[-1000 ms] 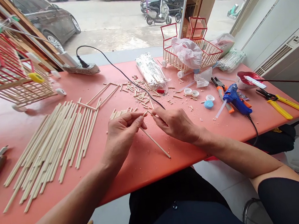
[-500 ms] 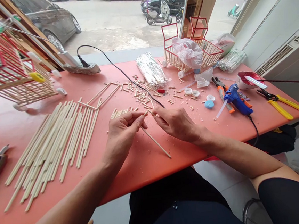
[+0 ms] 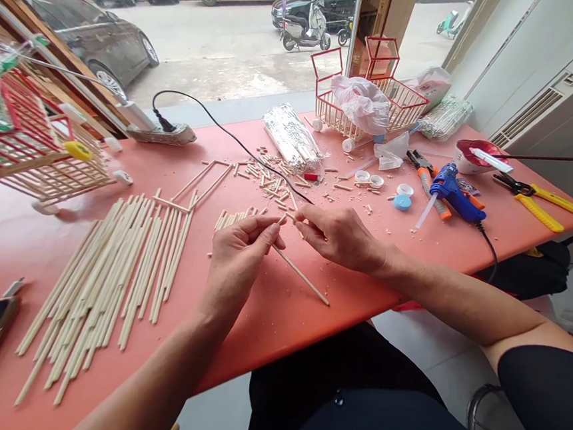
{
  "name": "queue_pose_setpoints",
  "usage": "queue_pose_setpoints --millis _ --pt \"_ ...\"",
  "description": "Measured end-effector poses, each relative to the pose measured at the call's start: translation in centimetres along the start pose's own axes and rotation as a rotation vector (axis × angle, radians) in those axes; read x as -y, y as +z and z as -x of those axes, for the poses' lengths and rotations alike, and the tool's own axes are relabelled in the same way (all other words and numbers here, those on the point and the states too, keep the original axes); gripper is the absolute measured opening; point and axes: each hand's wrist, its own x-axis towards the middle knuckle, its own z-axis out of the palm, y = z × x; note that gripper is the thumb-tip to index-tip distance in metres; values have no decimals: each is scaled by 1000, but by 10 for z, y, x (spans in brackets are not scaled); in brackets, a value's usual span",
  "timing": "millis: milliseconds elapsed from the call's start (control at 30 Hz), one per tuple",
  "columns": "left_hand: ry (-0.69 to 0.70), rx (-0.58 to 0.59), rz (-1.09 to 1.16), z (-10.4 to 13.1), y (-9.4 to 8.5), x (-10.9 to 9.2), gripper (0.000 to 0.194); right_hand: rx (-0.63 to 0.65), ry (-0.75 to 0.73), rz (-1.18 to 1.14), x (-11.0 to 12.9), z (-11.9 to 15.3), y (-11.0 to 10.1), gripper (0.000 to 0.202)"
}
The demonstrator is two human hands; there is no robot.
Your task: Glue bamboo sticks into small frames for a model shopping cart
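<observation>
My left hand [image 3: 237, 259] is closed in a pinch on a thin wooden stick [image 3: 302, 277], which slants down to the right toward the table's front edge. Close beside it, my right hand [image 3: 341, 240] pinches another wooden stick [image 3: 289, 215]; its tip meets the left fingertips. The fingers partly hide where the pieces meet, so I cannot tell whether they are joined. A row of short cut sticks [image 3: 229, 217] lies just behind my left hand. Further left, many long sticks [image 3: 96, 278] are spread in a pile, with a stick frame [image 3: 198, 182] at its back end.
On the pink table [image 3: 257, 338] lie a blue glue gun [image 3: 458, 193], orange-handled pliers [image 3: 429, 182], yellow-handled cutters [image 3: 536, 203], bottle caps [image 3: 402, 202] and a wrapped stick bundle [image 3: 292, 137]. Small stick carts stand left [image 3: 52, 168] and back right [image 3: 337, 110]. A black cable [image 3: 229, 136] crosses the middle.
The view has shifted slightly, so the scene sits a little further right and lower. Both hands keep their pinch on the sticks, with barely any movement.
</observation>
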Motion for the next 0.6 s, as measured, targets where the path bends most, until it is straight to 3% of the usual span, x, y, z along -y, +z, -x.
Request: queue_pose_setpoints --millis 600 --pt "17 -1 9 3 2 -7 16 9 -5 28 2 0 0 28"
